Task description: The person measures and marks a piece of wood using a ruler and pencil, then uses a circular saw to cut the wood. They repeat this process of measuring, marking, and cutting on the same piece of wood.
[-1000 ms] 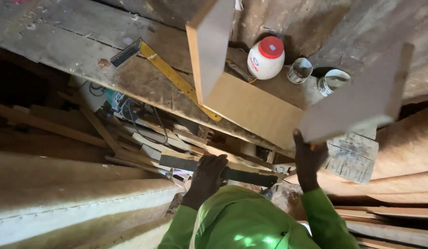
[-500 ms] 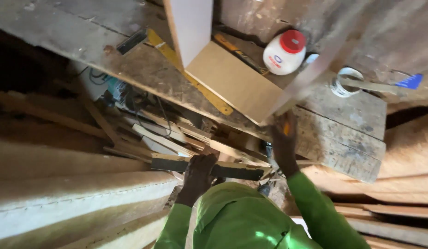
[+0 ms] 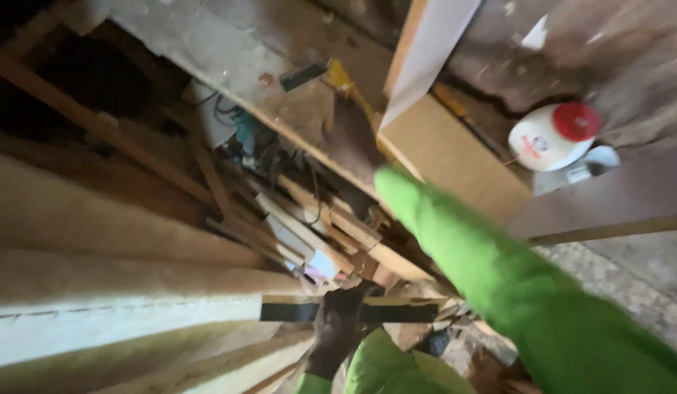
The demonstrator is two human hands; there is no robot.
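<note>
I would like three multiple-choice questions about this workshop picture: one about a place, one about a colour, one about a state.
1. Where does the white jug stand?
A. upper right
B. lower left
C. centre

2. What colour is the jug's cap?
A. blue
B. red
C. black

3. What is the left hand doing?
A. hanging free
B. gripping a dark-banded bar
C. holding the jug

Answers: 1 A, it sits beside the tan board; 2 B, the cap is plainly red; 3 B, the fingers wrap the bar.
</note>
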